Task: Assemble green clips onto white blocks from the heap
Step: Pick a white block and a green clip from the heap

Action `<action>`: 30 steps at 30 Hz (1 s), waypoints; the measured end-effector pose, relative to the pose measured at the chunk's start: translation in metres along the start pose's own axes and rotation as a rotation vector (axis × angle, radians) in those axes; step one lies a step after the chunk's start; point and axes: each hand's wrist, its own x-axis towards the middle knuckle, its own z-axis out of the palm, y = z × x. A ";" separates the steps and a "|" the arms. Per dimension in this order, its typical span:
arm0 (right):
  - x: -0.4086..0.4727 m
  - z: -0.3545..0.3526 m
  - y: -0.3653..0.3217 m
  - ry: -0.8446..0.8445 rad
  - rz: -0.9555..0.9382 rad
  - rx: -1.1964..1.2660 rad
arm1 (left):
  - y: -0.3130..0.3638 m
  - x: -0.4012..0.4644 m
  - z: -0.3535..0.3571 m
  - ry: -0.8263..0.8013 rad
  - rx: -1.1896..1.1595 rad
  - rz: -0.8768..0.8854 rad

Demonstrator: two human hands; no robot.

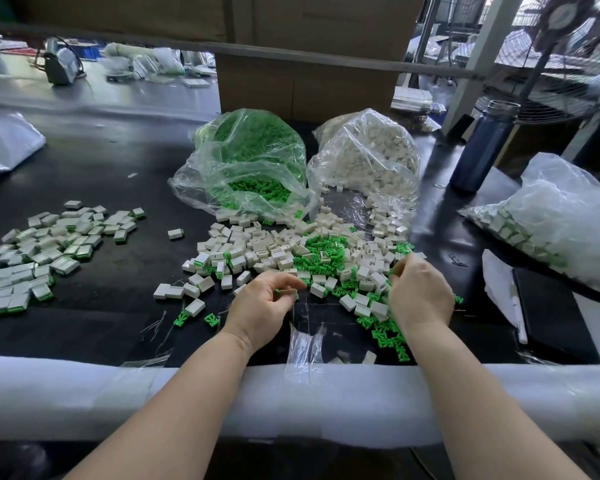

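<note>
Finished pile [32, 258] lay far left on the surface [111, 168]. Left hand [264, 306] pinched a green clip [286, 291]; right hand [418, 292] was curled over the heap [291, 251] (contents not visible, cannot tell). Best to seat the clip squarely on a block. No readable writing.

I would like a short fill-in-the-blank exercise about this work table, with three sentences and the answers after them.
1. The left hand pinches a small ____ clip.
2. The bag of green clips lies to the ____ of the bag of white blocks.
3. The dark bottle stands upright on the ____ side of the table.

Missing words: green; left; right
</note>
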 end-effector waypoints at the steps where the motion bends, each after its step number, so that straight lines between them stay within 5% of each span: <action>1: -0.003 0.000 -0.005 0.023 -0.045 0.032 | -0.001 0.000 0.000 -0.002 -0.018 0.001; 5: -0.014 0.001 -0.027 0.027 -0.210 0.203 | -0.002 0.000 -0.001 0.008 -0.044 -0.003; 11: -0.032 0.008 -0.050 -0.190 -0.362 0.518 | -0.002 0.001 -0.002 0.047 -0.127 -0.014; 21: -0.042 0.018 -0.046 -0.300 -0.258 0.906 | -0.003 0.004 0.000 0.003 -0.301 -0.007; 30: -0.044 0.015 -0.045 -0.352 -0.239 0.947 | -0.001 0.002 -0.001 -0.020 -0.373 -0.023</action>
